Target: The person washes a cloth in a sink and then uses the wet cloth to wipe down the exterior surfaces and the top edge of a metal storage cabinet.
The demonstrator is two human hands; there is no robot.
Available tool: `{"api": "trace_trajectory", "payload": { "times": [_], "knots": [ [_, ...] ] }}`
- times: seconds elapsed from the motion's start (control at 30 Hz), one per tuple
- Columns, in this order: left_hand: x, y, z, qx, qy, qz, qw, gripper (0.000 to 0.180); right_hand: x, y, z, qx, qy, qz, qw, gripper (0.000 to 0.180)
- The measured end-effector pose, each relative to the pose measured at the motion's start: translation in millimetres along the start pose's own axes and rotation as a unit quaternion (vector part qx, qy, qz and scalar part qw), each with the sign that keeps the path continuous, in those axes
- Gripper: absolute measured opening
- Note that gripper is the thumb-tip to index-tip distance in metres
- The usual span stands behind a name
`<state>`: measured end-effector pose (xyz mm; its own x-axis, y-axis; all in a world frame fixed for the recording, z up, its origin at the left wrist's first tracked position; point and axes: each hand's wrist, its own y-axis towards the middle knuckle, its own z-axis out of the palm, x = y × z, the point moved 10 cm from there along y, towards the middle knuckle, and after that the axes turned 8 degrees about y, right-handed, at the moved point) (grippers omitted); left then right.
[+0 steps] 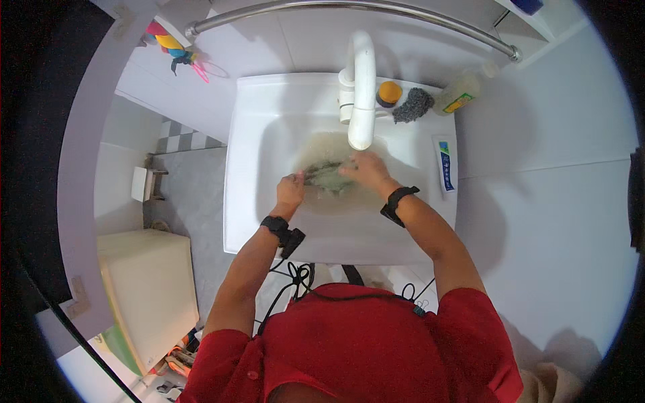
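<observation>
Head view: pinching the left end of a greenish item point(327, 176) with the left hand point(291, 191), in cloudy water point(322, 145) inside the white sink point(240, 168). At its upper right with the curled right hand point(369, 171), too blurred to tell if gripping; farther right, on the rim point(443, 218), a white tube point(445, 166).

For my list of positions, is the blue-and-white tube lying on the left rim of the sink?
No, the blue-and-white tube lies on the right rim of the sink.

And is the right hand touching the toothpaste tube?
Apart. The head view shows bare white sink between the right hand and the toothpaste tube on the sink's right edge.
</observation>
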<state>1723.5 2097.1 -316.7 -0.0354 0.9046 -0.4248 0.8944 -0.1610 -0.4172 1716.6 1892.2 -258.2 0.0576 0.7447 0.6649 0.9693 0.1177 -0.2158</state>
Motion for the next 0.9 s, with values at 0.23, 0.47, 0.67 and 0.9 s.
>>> {"api": "trace_trajectory", "payload": {
  "times": [0.23,0.47,0.67,0.9],
  "knots": [
    [-61.6,-38.8,-25.0,0.104,-0.473,-0.027,0.874,0.041,12.7,-28.1,50.6,0.250,0.226,0.081,0.938,0.041],
    [-130.9,-77.0,-95.7,0.095,-0.425,0.144,0.889,0.032,61.5,-32.0,29.2,0.161,0.247,-0.063,0.954,0.039],
    [-112.0,-91.5,-155.8,-0.008,-0.302,0.217,0.929,0.033,90.3,-73.4,-55.8,0.168,0.293,-0.017,0.941,0.031],
    [-111.2,-87.9,-146.5,0.010,-0.227,0.137,0.964,0.024,75.0,-66.9,-104.4,0.057,0.234,-0.001,0.971,0.032]
  ]
}}
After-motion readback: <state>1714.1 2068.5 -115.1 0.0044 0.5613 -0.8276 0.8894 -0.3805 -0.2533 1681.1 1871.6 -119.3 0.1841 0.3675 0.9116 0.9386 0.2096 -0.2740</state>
